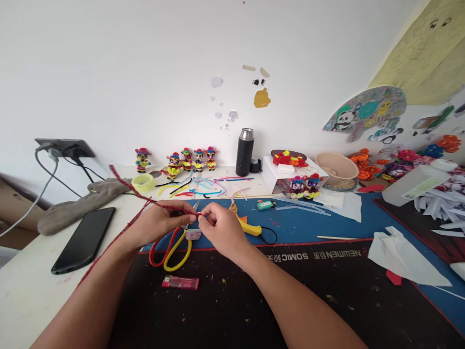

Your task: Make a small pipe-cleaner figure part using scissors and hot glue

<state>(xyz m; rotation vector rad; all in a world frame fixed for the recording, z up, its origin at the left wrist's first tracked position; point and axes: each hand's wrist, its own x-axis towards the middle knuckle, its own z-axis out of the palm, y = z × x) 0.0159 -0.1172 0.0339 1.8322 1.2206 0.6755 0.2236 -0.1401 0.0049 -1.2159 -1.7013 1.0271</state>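
Observation:
A dark red fuzzy pipe cleaner (136,192) runs between my two hands, one long strand angling up to the left and another trailing down past my left wrist. My left hand (165,220) pinches it near its right end. Right beside, my right hand (220,225) pinches the tip, thumb against forefinger. Both hands hang over scissors (169,250) with one red and one yellow handle loop, whose blades they partly hide. Just under the fingers lies a small pale purple block (193,234). Nearer me rests a pink lighter (180,282) on the black mat.
Behind the hands lie loose coloured pipe cleaners (207,185), a yellow glue gun (250,228) with a cord, and a black thermos (245,152). Several small figures (174,166) line the wall. A phone (83,240) is at left; white paper (407,254) and a bottle (417,184) are at right.

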